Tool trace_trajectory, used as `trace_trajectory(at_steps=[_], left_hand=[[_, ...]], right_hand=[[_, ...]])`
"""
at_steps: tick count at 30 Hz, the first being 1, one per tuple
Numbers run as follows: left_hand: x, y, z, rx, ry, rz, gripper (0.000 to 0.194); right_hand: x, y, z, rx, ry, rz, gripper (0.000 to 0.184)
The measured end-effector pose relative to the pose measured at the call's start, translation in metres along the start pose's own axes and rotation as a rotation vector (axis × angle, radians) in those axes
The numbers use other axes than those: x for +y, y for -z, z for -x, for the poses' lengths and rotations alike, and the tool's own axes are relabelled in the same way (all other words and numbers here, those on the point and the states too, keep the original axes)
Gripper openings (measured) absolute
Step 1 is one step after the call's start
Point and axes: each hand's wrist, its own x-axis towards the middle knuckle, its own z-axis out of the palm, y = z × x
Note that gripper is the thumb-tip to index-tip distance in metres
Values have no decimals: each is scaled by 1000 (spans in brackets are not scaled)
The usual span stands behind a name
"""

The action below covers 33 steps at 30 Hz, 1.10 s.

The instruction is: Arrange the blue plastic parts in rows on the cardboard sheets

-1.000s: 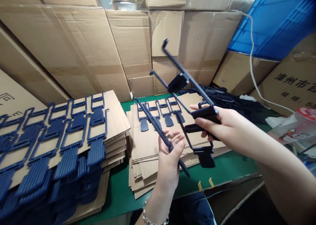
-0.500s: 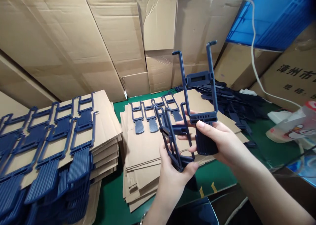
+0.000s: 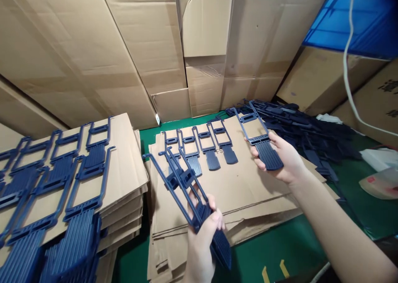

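Observation:
My right hand (image 3: 287, 156) grips a dark blue plastic frame (image 3: 270, 154) by its ribbed flap, above the right part of the cardboard stack (image 3: 239, 183). The frame's two hooked prongs point away from me. Nearer to me, my left hand (image 3: 203, 233) is closed around what look like two similar frames (image 3: 188, 177), tilted, with prongs up to the left and a flap hanging below the palm. Several matching frames (image 3: 213, 160) lie in a row on the top sheet, the left ones partly hidden behind those in my left hand.
On the left, another cardboard stack (image 3: 124, 171) carries rows of the same frames (image 3: 82, 225). A heap of dark blue parts (image 3: 289, 117) lies at the back right. Cartons (image 3: 139, 47) wall off the back. A white cable (image 3: 348, 76) hangs at right, before a blue crate (image 3: 357, 22).
My right hand has carried its frame away from the left hand and lowered it over the cardboard's right side. My left hand has moved down and left, tipping its frames leftward. The view has shifted slightly.

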Motion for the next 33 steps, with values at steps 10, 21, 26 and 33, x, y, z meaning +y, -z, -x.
trace_trajectory(at_steps=[10,21,26,33], left_hand=[[7,0,-1,20,-109,-105,51],[8,5,8,152,-91,-234,35],[6,12,6,122,-44,-208,36],[0,16,6,85,-32,-231,35]], right_hand=[[-2,29,-13,279,33,414,50],[26,49,-5,429,109,1898,59],[35,36,-11,389,83,1983,50],[38,20,-22,374,125,1923,50]])
